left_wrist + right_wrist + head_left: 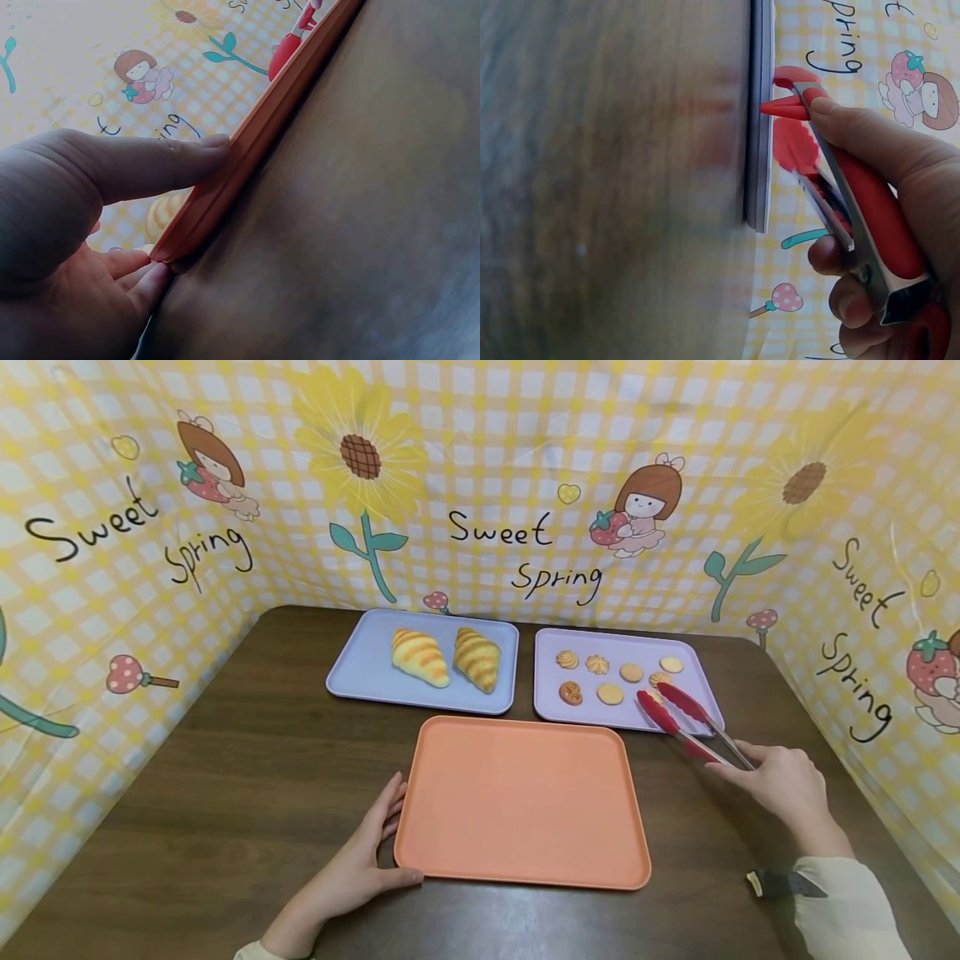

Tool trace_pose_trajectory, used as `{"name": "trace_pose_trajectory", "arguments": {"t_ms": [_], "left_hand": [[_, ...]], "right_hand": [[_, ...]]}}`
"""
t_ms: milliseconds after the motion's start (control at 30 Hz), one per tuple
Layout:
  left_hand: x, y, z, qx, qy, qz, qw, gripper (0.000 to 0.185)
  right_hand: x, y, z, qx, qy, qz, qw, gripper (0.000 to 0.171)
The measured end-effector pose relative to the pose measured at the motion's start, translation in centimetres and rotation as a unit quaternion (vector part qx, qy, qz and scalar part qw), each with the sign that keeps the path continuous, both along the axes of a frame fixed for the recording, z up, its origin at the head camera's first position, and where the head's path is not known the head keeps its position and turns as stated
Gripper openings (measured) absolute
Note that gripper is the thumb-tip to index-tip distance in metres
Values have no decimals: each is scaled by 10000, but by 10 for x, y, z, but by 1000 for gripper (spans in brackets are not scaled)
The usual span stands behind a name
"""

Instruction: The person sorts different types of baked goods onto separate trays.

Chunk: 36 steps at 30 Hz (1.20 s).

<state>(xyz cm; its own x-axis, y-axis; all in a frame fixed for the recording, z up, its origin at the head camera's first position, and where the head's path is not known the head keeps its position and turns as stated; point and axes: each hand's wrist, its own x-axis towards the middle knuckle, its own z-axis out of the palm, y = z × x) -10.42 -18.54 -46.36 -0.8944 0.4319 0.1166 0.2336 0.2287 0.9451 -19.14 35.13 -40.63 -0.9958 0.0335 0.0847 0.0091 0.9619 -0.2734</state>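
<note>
My right hand (787, 789) grips metal tongs (870, 217) with red tips and red handle covers. The tongs' tips stand apart over the front right of the lilac tray (551, 710), around a small cookie partly hidden by them. Several small cookies lie on that tray, among them a pretzel-shaped one (571, 693) and a round pale one (671, 665). My left hand (360, 864) holds the front left corner of a bare orange tray (521, 802). Its thumb lies at the front rim and its fingers along the left side.
A blue tray (360, 681) at the back left bears two croissants, one pale (420, 657) and one browner (477, 660). All trays rest on a dark wooden table (225, 777). A checked yellow cloth (480, 468) with flowers rises behind and at both sides.
</note>
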Motion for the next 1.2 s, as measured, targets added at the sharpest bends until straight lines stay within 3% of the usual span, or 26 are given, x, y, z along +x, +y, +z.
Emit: {"name": "trace_pose_trajectory", "arguments": {"t_ms": [433, 733, 1033, 1200], "left_hand": [[-1, -1, 0, 1, -24, -34, 10000, 117], [0, 0, 0, -18, -54, -19, 10000, 117], [0, 0, -1, 30, 33, -13, 10000, 117], [-1, 0, -2, 11, 80, -9, 10000, 118]], "right_hand": [[4, -4, -1, -140, -114, -220, 9996, 85], [13, -12, 0, -461, 285, -433, 9976, 85], [34, -24, 6, -692, 616, -505, 9944, 67], [51, -26, 8, -756, 527, -775, 9927, 78]]}}
